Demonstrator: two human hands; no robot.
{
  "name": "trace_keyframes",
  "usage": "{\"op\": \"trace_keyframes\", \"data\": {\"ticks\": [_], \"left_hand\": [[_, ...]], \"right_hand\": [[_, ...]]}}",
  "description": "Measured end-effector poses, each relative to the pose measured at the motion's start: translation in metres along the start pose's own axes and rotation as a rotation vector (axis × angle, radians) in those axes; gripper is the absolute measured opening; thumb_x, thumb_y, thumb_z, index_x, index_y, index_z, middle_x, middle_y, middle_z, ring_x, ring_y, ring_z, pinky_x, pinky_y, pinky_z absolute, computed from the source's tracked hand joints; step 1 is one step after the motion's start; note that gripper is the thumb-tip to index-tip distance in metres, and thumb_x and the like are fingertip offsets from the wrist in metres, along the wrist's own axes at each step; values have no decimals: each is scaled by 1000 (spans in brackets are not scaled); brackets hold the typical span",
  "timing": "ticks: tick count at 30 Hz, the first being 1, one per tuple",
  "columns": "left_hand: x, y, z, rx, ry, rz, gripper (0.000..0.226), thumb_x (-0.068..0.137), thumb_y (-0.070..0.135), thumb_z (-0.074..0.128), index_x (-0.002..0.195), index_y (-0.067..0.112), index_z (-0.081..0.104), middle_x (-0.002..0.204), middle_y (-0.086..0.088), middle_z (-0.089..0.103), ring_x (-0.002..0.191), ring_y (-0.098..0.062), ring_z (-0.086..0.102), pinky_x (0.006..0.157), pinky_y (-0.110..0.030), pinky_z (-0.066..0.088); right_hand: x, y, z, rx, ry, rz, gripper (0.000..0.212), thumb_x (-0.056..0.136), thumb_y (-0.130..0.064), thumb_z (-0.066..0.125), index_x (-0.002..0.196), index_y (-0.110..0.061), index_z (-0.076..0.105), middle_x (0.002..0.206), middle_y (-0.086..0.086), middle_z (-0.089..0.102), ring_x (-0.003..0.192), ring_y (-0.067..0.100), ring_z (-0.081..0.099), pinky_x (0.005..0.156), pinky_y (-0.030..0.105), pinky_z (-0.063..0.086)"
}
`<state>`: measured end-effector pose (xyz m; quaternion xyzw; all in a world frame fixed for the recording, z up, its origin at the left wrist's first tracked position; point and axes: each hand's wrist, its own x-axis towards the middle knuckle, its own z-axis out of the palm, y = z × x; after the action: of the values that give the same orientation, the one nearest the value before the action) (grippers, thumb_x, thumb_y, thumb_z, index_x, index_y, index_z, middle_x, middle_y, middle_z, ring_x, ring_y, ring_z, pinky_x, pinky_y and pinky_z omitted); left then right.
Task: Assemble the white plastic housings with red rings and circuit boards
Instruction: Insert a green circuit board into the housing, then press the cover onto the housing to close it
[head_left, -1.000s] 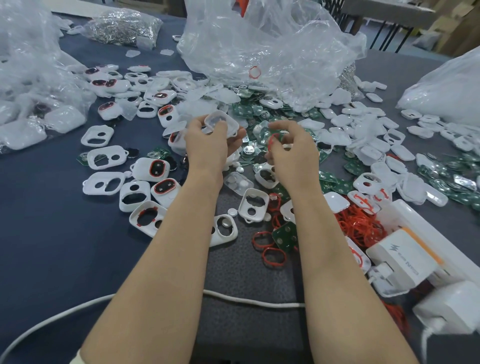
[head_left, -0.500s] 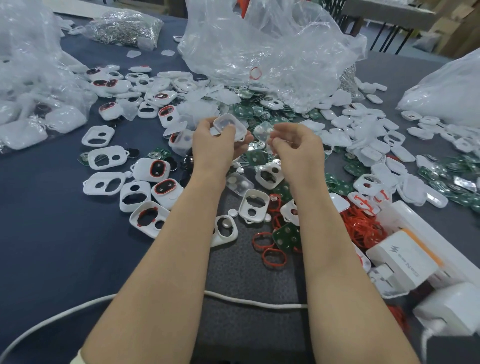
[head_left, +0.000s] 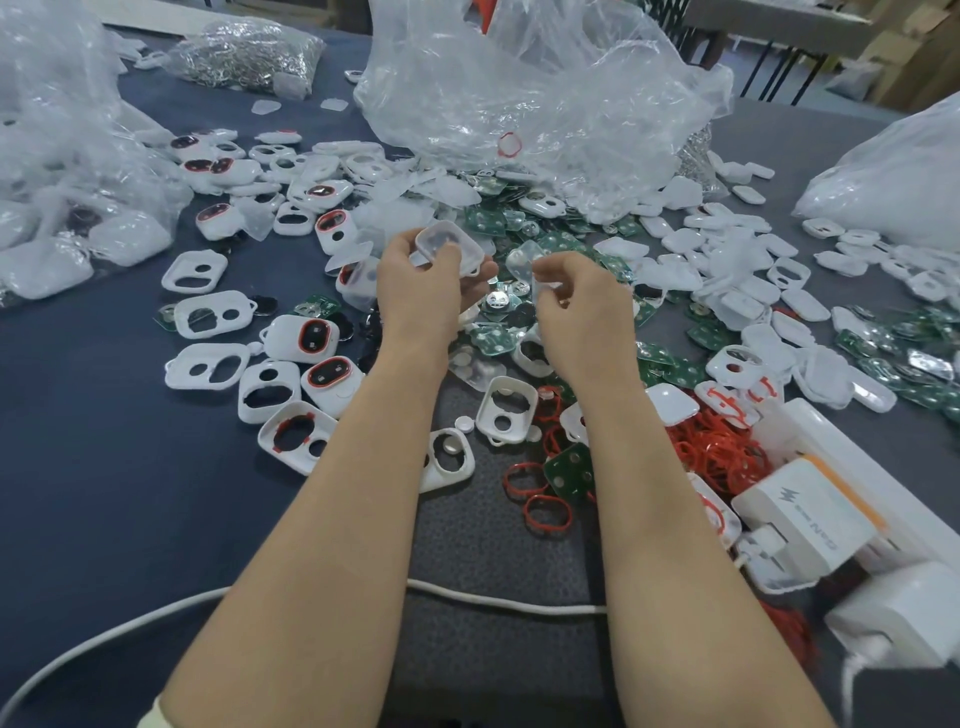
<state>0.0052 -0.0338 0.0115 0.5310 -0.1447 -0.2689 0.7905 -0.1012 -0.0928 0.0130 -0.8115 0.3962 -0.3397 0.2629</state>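
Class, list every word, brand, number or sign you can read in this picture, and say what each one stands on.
Lightning-bolt sign: on the top face of the white charger.
Grey lettering beside that bolt: turned sideways and blurred, not readable.
On the white housings, green circuit boards and plastic bags: no readable text.

Two hands: left hand (head_left: 421, 291) and right hand (head_left: 582, 306). Four plastic bags (head_left: 545, 88). One cable (head_left: 509, 603), one power strip (head_left: 831, 447), two chargers (head_left: 810, 519). Housings (head_left: 208, 366), boards (head_left: 569, 467) and rings (head_left: 545, 512): dozens each, past counting.
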Motion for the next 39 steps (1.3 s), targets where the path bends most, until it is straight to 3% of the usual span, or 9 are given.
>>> {"op": "trace_keyframes", "data": {"ticks": [3, 8, 11, 15, 21, 27, 32, 36, 39], "left_hand": [[-1, 0, 0, -2, 12, 23, 17, 97, 3, 44, 112, 8, 49, 89, -12, 65, 60, -9, 70, 55, -17, 52], [0, 0, 0, -2, 19, 27, 19, 96, 0, 42, 114, 5, 48, 90, -15, 65, 59, -10, 70, 55, -17, 52], [-1, -1, 0, -3, 5, 20, 16, 96, 0, 42, 107, 9, 48, 84, -12, 65, 58, -9, 70, 54, -17, 52], [-1, 0, 0, 23, -28, -37, 17, 96, 1, 44, 99, 16, 49, 88, -12, 67, 61, -11, 71, 54, -17, 53], [-7, 0, 3, 124, -118, -79, 17, 96, 2, 45, 95, 18, 51, 95, -16, 68, 61, -12, 71, 55, -18, 54], [-9, -2, 2, 219, -180, -65, 19, 97, 6, 48, 115, 7, 52, 105, -18, 66, 63, -11, 71, 61, -21, 57], [-9, -1, 2, 212, -182, -60, 16, 97, 4, 47, 112, 10, 52, 101, -15, 67, 62, -11, 71, 58, -19, 56], [-8, -3, 2, 228, -202, -85, 11, 97, 9, 48, 101, 17, 54, 105, -18, 68, 72, -19, 73, 60, -22, 56], [-7, -3, 3, 156, -244, -159, 13, 101, 18, 46, 93, 17, 57, 90, -13, 70, 63, -17, 72, 53, -22, 55]], "right_hand": [[0, -5, -3, -98, -107, -75, 18, 90, -18, 59, 107, -17, 67, 117, 5, 57, 92, 15, 54, 82, 19, 38], [-4, -14, 3, -433, -495, -96, 35, 83, -46, 68, 108, -22, 69, 116, 4, 62, 115, 27, 51, 98, 44, 42], [-3, -11, 1, -223, -277, -81, 19, 92, -27, 60, 101, -15, 71, 102, 5, 70, 99, 23, 62, 90, 40, 48], [1, -1, -6, 188, -18, 154, 9, 95, -13, 53, 99, -17, 60, 85, 2, 68, 62, 2, 64, 62, 16, 49], [7, 2, -12, 737, -69, 349, 32, 97, 1, 39, 119, -17, 54, 95, 8, 54, 60, 5, 68, 63, 18, 55], [5, 5, -9, 607, -88, 310, 24, 90, -5, 56, 107, -22, 56, 93, 8, 67, 72, 13, 71, 71, 27, 56], [7, 10, -7, 433, 12, 291, 15, 88, -20, 66, 94, -26, 54, 89, 0, 68, 82, 15, 65, 76, 31, 52], [10, 10, -13, 566, 113, 248, 16, 91, -12, 62, 100, -24, 54, 96, 3, 65, 83, 16, 61, 77, 29, 53], [10, 8, -16, 613, 64, 177, 19, 91, -7, 60, 103, -21, 62, 97, 5, 67, 82, 9, 60, 75, 23, 50]]}}
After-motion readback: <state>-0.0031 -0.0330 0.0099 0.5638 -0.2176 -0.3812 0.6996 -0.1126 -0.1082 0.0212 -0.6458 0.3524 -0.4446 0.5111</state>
